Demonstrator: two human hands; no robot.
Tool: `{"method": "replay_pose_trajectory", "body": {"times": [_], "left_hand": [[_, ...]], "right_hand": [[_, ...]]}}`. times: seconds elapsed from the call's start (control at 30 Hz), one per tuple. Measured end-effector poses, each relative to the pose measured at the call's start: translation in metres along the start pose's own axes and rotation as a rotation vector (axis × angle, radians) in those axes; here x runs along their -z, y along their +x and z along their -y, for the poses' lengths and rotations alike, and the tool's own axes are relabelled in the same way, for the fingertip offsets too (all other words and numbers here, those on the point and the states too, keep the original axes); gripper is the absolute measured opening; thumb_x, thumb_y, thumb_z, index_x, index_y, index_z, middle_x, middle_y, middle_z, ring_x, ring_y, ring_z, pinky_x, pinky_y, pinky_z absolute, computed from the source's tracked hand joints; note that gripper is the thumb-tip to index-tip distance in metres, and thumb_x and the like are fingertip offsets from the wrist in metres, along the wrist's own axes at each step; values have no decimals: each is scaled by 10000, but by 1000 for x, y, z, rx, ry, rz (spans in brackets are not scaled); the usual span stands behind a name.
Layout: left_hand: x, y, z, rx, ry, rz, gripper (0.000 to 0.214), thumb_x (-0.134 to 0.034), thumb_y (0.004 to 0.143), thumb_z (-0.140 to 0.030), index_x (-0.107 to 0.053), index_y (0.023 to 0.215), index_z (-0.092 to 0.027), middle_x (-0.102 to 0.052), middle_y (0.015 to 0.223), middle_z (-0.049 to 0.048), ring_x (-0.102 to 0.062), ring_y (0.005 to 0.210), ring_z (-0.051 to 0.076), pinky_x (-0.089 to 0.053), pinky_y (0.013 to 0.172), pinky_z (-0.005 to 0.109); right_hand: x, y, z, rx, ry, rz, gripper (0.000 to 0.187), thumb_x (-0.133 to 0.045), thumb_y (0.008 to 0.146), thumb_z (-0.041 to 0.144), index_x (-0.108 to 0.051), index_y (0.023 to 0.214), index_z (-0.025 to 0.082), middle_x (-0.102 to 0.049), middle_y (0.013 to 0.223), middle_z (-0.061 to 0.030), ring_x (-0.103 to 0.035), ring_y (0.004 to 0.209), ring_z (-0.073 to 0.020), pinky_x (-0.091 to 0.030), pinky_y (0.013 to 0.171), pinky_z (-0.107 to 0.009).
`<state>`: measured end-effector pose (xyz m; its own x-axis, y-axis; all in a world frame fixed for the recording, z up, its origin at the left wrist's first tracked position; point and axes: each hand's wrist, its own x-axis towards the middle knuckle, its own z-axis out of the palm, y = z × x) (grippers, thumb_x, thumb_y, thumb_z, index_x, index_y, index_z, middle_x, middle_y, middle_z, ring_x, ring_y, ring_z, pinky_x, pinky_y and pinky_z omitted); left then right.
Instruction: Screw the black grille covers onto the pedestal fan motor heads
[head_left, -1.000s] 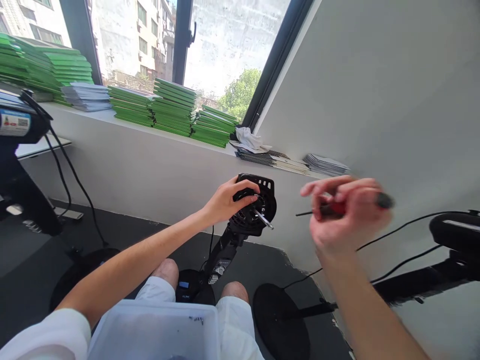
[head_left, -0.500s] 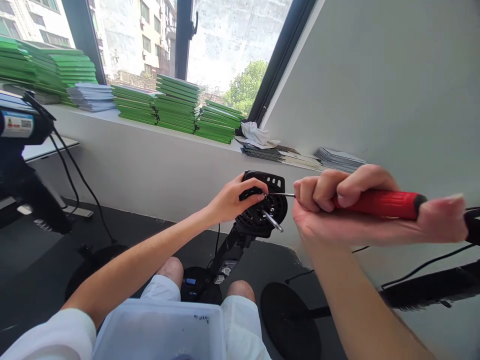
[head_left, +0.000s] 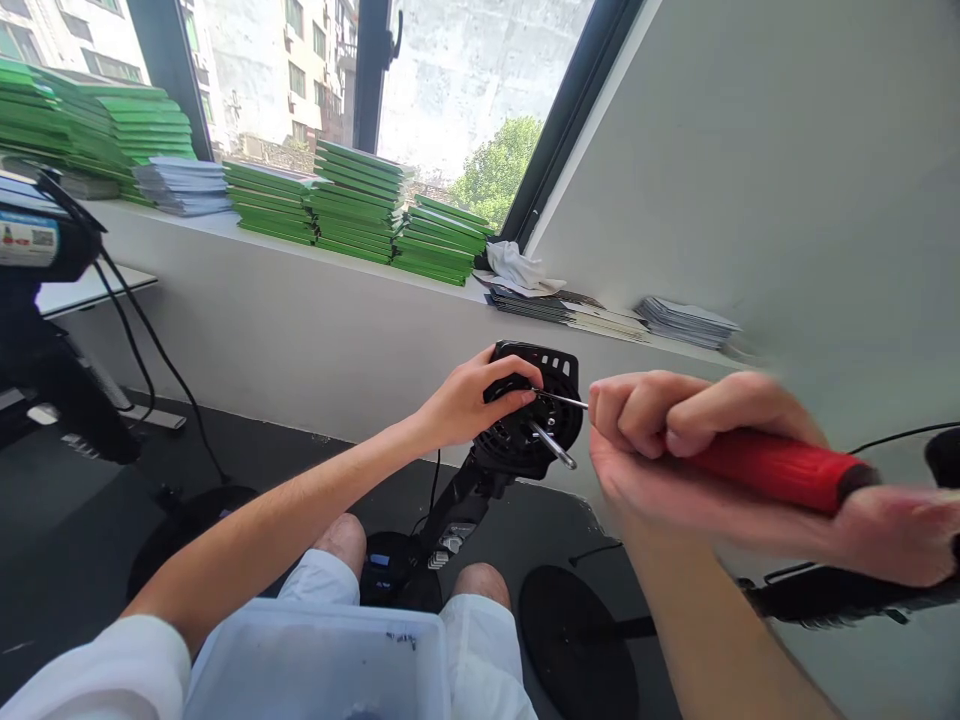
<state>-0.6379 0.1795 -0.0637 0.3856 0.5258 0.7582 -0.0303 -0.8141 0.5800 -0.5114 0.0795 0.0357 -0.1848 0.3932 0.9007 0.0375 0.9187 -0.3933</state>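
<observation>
In front of my knees stands a black pedestal fan; its round motor head (head_left: 517, 440) has no blades on it, and a bare metal shaft (head_left: 553, 445) sticks out toward me. My left hand (head_left: 484, 398) rests at the upper left of that head, thumb and forefinger pinched round the tip of a screwdriver; whatever small thing lies between them is hidden. The screwdriver's red handle (head_left: 772, 465) is wrapped by the fingers of my right hand (head_left: 697, 440), with its thin metal blade reaching left to the pinch. A translucent plastic bin (head_left: 322, 660) sits on my lap.
Stacks of green-edged sheets (head_left: 356, 205) line the window sill, beside a crumpled white cloth (head_left: 517, 268). Other fan stands are close by: one at the left (head_left: 71, 370), and a round black base (head_left: 574, 640) on the floor at right. Cables hang at the left.
My right hand has lowered the screwdriver's handle end, so the tool now slants down to the right. The left hand keeps its pinch at the tip. The view has shifted slightly.
</observation>
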Motion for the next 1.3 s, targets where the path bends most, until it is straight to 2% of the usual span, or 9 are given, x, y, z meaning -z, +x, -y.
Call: {"method": "replay_pose_trajectory", "body": {"times": [0.17,0.3,0.43,0.53,0.63,0.87,1.0,1.1,1.3], "left_hand": [[0,2,3,-13,-24,-28,129,-605,988,-247,-694,1077,-219,-666,1060,47,-633,1007,190,-503,934,290],[0,2,2,-13,-14,-34,130,-619,982,-257,-710,1069,-226,-680,1039,48,-633,1016,203,-510,930,303],[-2,1,1,-2,6,-34,144,-618,979,-262,-718,1076,-229,-687,1029,53,-634,1022,214,-516,916,312],[0,1,2,6,9,-27,153,-612,980,-267,-719,1084,-229,-689,1049,55,-643,1029,214,-522,922,313],[2,1,3,-12,-3,-26,172,-597,990,-279,-713,1106,-226,-687,1083,64,-662,1027,209,-532,940,319],[-7,-8,8,-37,112,-122,319,-477,1053,-417,-648,1278,-269,-499,1540,125,-404,1516,315,-437,1170,454],[-12,-16,7,-32,139,-175,421,-410,1067,-468,-477,1444,-294,-291,1682,125,-351,1545,298,-390,1217,487],[-6,-15,4,-15,120,-142,376,-411,1067,-431,-504,1391,-263,-384,1617,138,-402,1507,271,-383,1220,454],[8,2,2,-4,-39,-107,312,-469,1039,-350,-606,1282,-210,-625,1369,114,-581,1314,226,-425,1157,373]], "right_hand": [[7,-33,7,307,-423,188,205,-495,1021,299,-647,913,214,-647,804,-51,-709,754,-226,-573,568,-376],[28,-45,32,344,-848,345,198,-536,932,70,-664,1017,196,-680,1172,-115,-678,1202,-305,-623,874,-446],[29,-37,63,164,-1282,414,146,-537,995,208,-624,1112,213,-674,1331,-127,-667,1226,-307,-582,776,-361],[22,-29,87,145,-1679,466,196,-539,1024,299,-651,1120,171,-748,889,-106,-712,766,-247,-384,503,-302],[17,-24,100,44,-1933,494,417,-485,1035,486,-683,835,178,-420,439,-11,-460,444,-182,-202,463,-284],[17,-13,89,186,-1804,545,511,-330,1077,494,-669,877,168,-362,392,37,-287,348,-103,-160,438,-239],[13,-4,92,83,-1919,554,582,-330,1058,594,-674,859,168,-357,390,25,-376,384,-130,-153,445,-240],[10,2,95,-43,-1841,651,559,-283,1064,550,-676,1097,153,-429,438,25,-418,410,-139,-187,471,-243],[8,7,98,-182,-1831,639,523,-342,1041,558,-687,965,172,-453,458,0,-392,433,-150,-195,510,-276]]}}
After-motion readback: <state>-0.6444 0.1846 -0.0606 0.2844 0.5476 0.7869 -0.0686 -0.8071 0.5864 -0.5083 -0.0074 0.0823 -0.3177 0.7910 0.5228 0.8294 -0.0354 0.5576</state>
